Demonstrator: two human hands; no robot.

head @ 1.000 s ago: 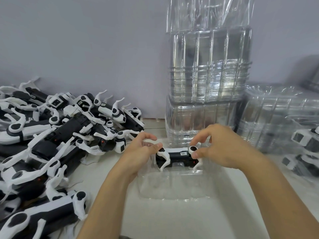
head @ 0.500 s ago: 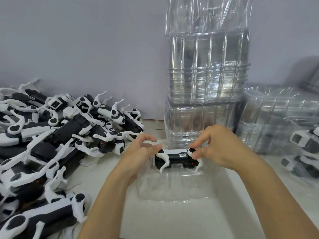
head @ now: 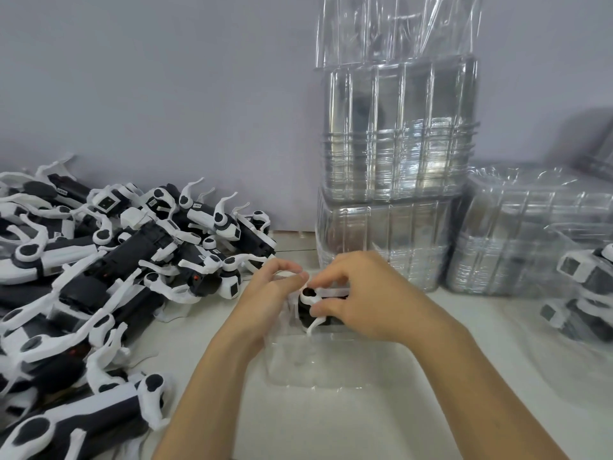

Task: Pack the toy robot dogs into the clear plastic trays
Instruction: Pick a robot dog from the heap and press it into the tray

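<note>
Near the middle of the table (head: 331,423), a person works a toy robot dog (head: 315,310) down into the far end of a clear plastic tray (head: 325,366) that lies flat in front of them. The right hand (head: 361,297) reaches over the dog from the right, its fingers curled onto the white leg joint and the black body, so its grip is closed on the toy. The left hand (head: 272,293) sits at the tray's left far corner with fingers bent against the toy's end and the tray wall; it appears to steady both, though whether it truly pinches the dog or only presses cannot be told for certain. One white leg curves down toward the tray floor, which suggests that the legs must be folded to fit the moulded pocket, and that would explain why both hands crowd the same small spot. Along the left edge of the table lies a big heap of unpacked dogs (head: 99,277), kept within easy reach of the left hand. At the back edge stands a tall stack of empty trays (head: 398,161), with a lower stack (head: 530,240) beside it on the right. Close to the right edge rest packed dogs in trays (head: 583,293), set aside from the work. The task seems to be far from finished, judging by the heap.
</note>
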